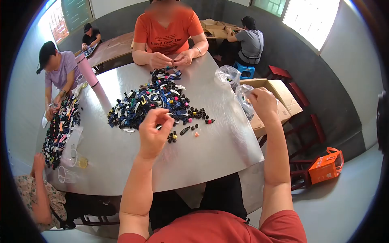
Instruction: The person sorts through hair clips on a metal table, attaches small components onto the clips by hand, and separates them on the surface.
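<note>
Head view: left hand (153,131) at the near side of the clip pile (152,99), mid-table, thumb and fingers curled to a narrow gap; can't tell if anything's in it. Right hand (265,101) out past the table's (223,152) right edge, over the cardboard box (287,92); fingers bent close together by a clear bag (244,106), grip hidden.

Risks, my read: a small clip slipping from the right hand could drop between table edge and box. Bag looks limp, so its mouth could fold and block things. Loose clips (197,112) right of the pile could scatter if the left wrist drags through. A knocked cup could wet the clips along the left edge.

Containers: second bag (227,76) at the right edge, some dark bits low inside. Near-left corner: one cup (66,175) looks empty, another (78,160) has something yellow. Box contents mostly hidden.
</note>
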A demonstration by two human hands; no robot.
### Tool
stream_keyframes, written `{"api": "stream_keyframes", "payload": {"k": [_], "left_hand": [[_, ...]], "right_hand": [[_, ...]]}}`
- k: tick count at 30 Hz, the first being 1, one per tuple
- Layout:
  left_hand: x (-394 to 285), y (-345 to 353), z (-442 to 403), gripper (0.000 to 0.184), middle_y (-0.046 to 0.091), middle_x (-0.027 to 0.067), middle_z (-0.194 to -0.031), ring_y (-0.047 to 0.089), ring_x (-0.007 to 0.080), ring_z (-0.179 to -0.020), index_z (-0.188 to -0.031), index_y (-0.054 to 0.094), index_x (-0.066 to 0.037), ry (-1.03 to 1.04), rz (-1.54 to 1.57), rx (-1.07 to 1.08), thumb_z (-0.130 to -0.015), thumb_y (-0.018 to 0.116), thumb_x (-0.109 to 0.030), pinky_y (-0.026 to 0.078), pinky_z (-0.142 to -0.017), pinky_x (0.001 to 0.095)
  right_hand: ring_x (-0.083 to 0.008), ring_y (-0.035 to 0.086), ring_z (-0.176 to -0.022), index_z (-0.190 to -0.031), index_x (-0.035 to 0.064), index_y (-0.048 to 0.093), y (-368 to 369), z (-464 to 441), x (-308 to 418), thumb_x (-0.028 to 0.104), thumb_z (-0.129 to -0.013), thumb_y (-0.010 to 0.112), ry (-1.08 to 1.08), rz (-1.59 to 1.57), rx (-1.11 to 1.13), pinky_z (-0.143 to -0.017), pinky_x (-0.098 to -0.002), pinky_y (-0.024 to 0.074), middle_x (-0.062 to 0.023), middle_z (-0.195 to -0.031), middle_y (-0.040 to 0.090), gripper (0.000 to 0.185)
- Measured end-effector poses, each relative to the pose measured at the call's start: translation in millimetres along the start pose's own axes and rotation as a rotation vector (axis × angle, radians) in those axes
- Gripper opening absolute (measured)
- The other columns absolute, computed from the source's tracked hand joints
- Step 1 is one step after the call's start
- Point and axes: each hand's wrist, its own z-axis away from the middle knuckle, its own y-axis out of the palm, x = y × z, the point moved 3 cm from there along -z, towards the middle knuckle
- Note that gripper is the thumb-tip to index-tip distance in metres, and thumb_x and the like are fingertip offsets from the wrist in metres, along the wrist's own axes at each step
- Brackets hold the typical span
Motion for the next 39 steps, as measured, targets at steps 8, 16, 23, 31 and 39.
{"api": "stream_keyframes", "payload": {"k": [8,16,23,31,39], "left_hand": [[-209,-40,69,0.012,0.059,0.0091,-0.089,0.055,0.019,-0.07,-0.094,0.055,-0.007,0.682,0.614,0.116,-0.092,0.063,-0.016,0.048,-0.066,0.0314],[-268,-19,95,0.02,0.065,-0.0075,-0.079,0.062,0.0065,-0.075,-0.074,0.062,-0.015,1.01,0.928,0.002,-0.091,0.057,-0.005,0.047,-0.072,0.0232],[-282,-34,115,0.017,0.064,-0.0064,-0.081,0.062,0.0096,-0.073,-0.077,0.062,-0.014,0.848,0.818,0.1,-0.087,0.061,0.0,0.048,-0.071,0.0257],[-274,-24,115,0.019,0.063,-0.0056,-0.08,0.06,0.0129,-0.068,-0.072,0.06,-0.012,0.768,0.983,0.17,-0.085,0.064,0.001,0.047,-0.068,0.0264],[-266,-18,114,0.02,0.062,-0.0032,-0.084,0.06,0.0164,-0.07,-0.073,0.061,-0.012,0.808,1.064,0.283,-0.091,0.062,-0.002,0.05,-0.069,0.0285]], "right_hand": [[-0.0256,0.067,-0.076,-0.092,0.0002,0.073,29,44,66,0.012,-0.085,0.072,-0.162,-0.56,0.296,-0.071,-0.0337,0.053,-0.0143,-0.087,0.069,0.014],[-0.0313,0.064,-0.093,-0.089,0.0057,0.073,97,66,169,0.013,-0.085,0.066,-0.577,-0.271,0.411,-0.082,-0.0408,0.053,-0.0109,-0.094,0.064,0.011],[-0.031,0.061,-0.097,-0.086,0.0091,0.071,116,65,171,0.013,-0.085,0.06,-0.655,-0.157,0.421,-0.085,-0.0438,0.0505,-0.0109,-0.094,0.062,0.012],[-0.0337,0.067,-0.091,-0.101,0.0081,0.073,20,15,49,0.013,-0.089,0.064,-0.182,-0.072,-0.232,-0.081,-0.0417,0.0544,-0.0118,-0.098,0.07,0.015],[-0.0317,0.07,-0.092,-0.107,0.0049,0.072,49,16,22,0.02,-0.087,0.069,-0.067,-0.233,0.012,-0.083,-0.0409,0.054,-0.0156,-0.1,0.071,0.026]]}}
